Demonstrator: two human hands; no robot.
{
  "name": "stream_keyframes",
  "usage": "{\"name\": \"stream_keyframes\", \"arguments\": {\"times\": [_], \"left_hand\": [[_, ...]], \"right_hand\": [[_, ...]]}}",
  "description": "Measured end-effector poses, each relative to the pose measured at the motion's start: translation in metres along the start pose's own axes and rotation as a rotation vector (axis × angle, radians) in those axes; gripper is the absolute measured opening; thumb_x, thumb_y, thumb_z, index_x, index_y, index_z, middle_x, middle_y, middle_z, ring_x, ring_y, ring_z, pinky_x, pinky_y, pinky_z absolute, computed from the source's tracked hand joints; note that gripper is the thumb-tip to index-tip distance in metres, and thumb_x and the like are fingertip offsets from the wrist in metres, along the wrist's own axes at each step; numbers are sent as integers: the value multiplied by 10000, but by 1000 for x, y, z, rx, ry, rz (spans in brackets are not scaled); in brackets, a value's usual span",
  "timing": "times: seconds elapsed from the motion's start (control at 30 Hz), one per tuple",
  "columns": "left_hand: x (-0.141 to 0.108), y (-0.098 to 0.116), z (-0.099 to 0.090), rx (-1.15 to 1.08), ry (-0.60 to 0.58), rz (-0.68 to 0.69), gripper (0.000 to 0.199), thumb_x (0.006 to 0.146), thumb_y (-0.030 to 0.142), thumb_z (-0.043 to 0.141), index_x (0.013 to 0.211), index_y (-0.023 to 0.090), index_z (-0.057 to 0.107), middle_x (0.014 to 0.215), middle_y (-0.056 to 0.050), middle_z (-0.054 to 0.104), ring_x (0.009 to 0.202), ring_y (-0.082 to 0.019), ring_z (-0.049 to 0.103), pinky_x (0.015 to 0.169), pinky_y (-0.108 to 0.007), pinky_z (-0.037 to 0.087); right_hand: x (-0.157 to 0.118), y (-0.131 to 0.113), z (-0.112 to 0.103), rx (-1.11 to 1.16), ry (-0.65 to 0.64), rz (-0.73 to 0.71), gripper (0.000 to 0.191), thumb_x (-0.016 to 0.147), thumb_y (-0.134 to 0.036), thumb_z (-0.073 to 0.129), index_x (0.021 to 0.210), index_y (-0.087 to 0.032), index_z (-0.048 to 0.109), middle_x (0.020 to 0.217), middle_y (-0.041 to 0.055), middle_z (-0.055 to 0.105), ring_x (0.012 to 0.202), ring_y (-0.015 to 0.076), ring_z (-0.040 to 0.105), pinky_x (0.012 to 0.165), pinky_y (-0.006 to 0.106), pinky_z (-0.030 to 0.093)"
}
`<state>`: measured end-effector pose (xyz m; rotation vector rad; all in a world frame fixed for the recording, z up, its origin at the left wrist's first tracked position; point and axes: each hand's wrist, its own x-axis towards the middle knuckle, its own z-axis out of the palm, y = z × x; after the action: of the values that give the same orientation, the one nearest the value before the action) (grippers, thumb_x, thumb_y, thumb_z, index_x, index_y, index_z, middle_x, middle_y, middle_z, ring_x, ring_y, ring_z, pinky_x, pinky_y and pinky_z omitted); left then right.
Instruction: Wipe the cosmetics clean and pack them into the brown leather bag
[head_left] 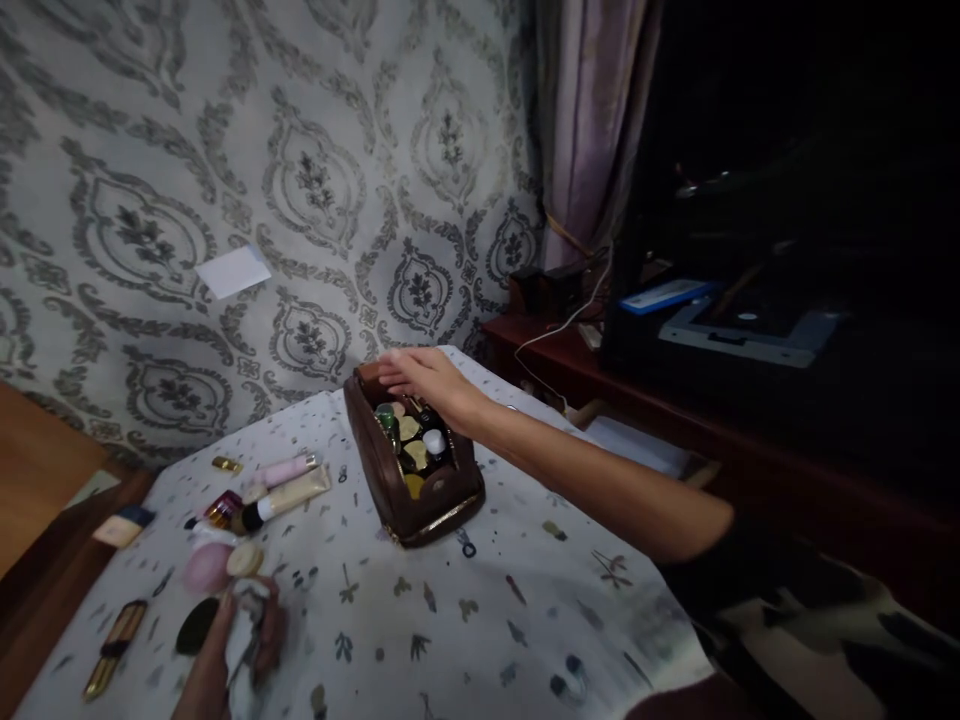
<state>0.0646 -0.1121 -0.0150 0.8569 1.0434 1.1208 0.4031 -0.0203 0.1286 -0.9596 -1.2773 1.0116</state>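
An open brown zip bag [375,468] stands on the patterned white cloth [390,630], filled with small jars and bottles. My right hand [427,380] is over the bag's far end, fingers stretched out, holding nothing that shows. At the lower left, my left hand [244,640] is wrapped round a crumpled grey-white cloth [246,640]. Close to it lie a pink round item [207,568], a cream-coloured jar [245,559] and a dark oval item [197,626]. Farther back are a cream tube [296,495] with a black cap and a pink tube [285,470].
A gold and black item [115,650] and a beige block with a dark top [124,525] lie on the left. Patterned wallpaper rises behind the table. On the right stand a dark red cabinet [555,345], an open drawer with papers [637,445] and a large dark screen [787,180].
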Motion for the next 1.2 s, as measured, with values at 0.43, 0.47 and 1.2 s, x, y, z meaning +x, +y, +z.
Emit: {"name": "stream_keyframes", "arguments": {"times": [0.43, 0.47, 1.2], "left_hand": [[-11, 4, 9, 442, 61, 143, 513, 706, 655, 662, 612, 192, 462, 534, 56, 437, 489, -88, 390, 476, -225, 285], [-14, 6, 7, 515, 35, 186, 501, 737, 640, 633, 599, 195, 449, 540, 56, 410, 512, -94, 379, 493, -231, 276], [74, 146, -196, 1103, 886, 450, 176, 806, 220, 506, 891, 177, 653, 868, -20, 687, 830, -185, 611, 740, -258, 454]], "right_hand": [[-114, 31, 63, -150, -414, 1, 495, 825, -678, 544, 774, -213, 704, 583, 36, 646, 513, 161, 560, 500, 285, 415], [-117, 38, 71, -142, -437, 29, 496, 818, -677, 549, 761, -208, 699, 583, 37, 645, 510, 160, 555, 492, 283, 403], [-139, 131, 170, 285, -478, 532, 528, 685, -650, 751, 810, -139, 704, 618, 25, 641, 521, 101, 533, 506, 223, 338]]}}
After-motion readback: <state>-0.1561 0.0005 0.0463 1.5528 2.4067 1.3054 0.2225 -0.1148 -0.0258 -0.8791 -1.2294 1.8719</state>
